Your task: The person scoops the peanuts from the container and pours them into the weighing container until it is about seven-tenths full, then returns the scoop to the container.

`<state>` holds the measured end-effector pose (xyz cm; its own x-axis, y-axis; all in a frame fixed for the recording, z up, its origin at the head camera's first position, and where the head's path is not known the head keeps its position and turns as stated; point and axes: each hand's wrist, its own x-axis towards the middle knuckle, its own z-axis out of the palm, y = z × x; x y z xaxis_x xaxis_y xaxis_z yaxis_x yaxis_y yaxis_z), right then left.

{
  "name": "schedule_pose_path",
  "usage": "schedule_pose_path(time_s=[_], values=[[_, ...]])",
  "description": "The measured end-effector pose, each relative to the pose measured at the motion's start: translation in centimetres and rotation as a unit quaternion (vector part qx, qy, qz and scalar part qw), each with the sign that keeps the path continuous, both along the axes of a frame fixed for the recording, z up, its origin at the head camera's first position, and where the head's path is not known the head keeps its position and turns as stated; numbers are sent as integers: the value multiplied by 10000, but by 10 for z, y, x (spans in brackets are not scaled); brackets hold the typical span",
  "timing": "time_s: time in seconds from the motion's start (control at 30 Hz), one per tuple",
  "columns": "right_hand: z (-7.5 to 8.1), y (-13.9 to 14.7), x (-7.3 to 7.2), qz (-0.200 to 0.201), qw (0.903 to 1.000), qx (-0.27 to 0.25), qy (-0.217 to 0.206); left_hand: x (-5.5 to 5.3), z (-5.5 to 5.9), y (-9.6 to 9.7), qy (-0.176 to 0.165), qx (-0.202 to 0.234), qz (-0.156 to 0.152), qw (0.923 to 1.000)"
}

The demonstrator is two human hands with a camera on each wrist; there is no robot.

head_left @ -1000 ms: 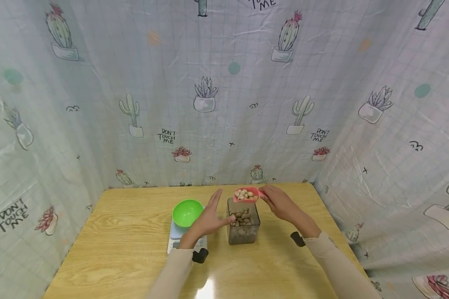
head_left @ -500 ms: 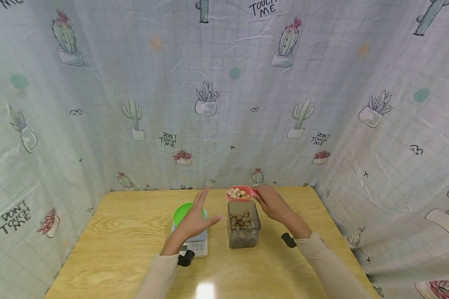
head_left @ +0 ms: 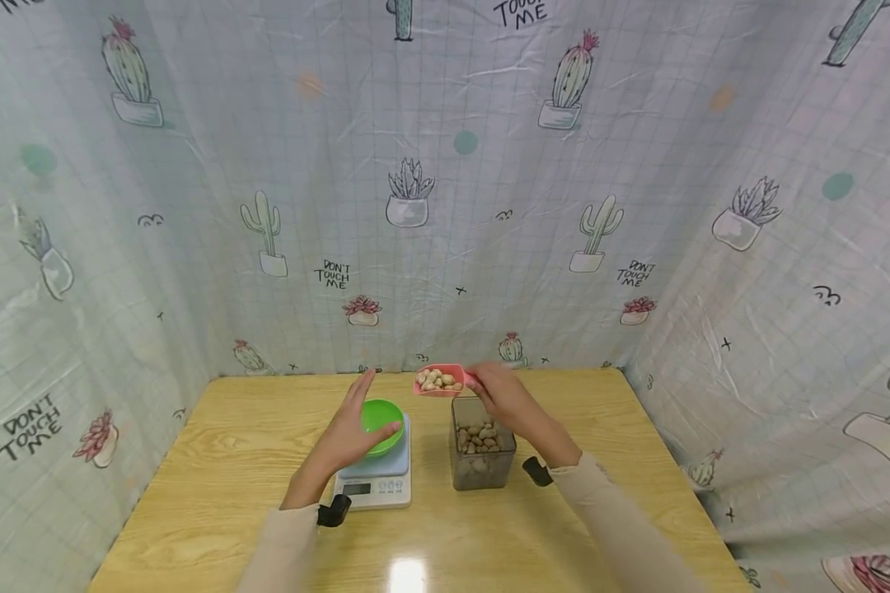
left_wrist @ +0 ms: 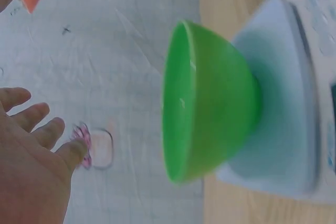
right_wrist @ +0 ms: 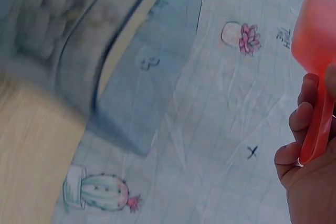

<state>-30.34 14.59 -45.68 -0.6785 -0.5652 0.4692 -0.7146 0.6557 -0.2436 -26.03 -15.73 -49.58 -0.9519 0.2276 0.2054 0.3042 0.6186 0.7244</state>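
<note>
My right hand [head_left: 500, 397] grips the handle of a red scoop [right_wrist: 316, 30], its fingers wrapped round it in the right wrist view. Peanuts in their shells [head_left: 437, 380] fill the scoop, which is raised between the bowl and the bin. My left hand [head_left: 344, 432] is spread with straight fingers by the near left side of a green bowl [head_left: 382, 417], holding nothing. In the left wrist view the bowl [left_wrist: 220, 103] stands upright on the platform of a kitchen scale [head_left: 374, 492]. Below the right forearm, a see-through grey bin [head_left: 482, 473] holds more peanuts [head_left: 479, 438].
A wooden table [head_left: 222, 486] carries everything. Behind and on both sides hangs a pale curtain [head_left: 445, 247] printed with cacti, close to the table's far edge. Black camera mounts [head_left: 334, 511] sit at both wrists.
The right hand has carried the filled scoop leftward from over the bin toward the bowl. My left hand has moved left from beside the bin to the bowl, uncovering the scale's display.
</note>
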Motion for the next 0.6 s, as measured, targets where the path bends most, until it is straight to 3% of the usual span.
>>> schedule_pose_path(time_s=[0.23,0.6], values=[[-4,-28,-2,179,9994,37,289,-4,-21,-25,-190,-187,150,9995],[-17,-61,-1,14,9976,651,-250,-8,-51,-38,-954,-303,190,9948]])
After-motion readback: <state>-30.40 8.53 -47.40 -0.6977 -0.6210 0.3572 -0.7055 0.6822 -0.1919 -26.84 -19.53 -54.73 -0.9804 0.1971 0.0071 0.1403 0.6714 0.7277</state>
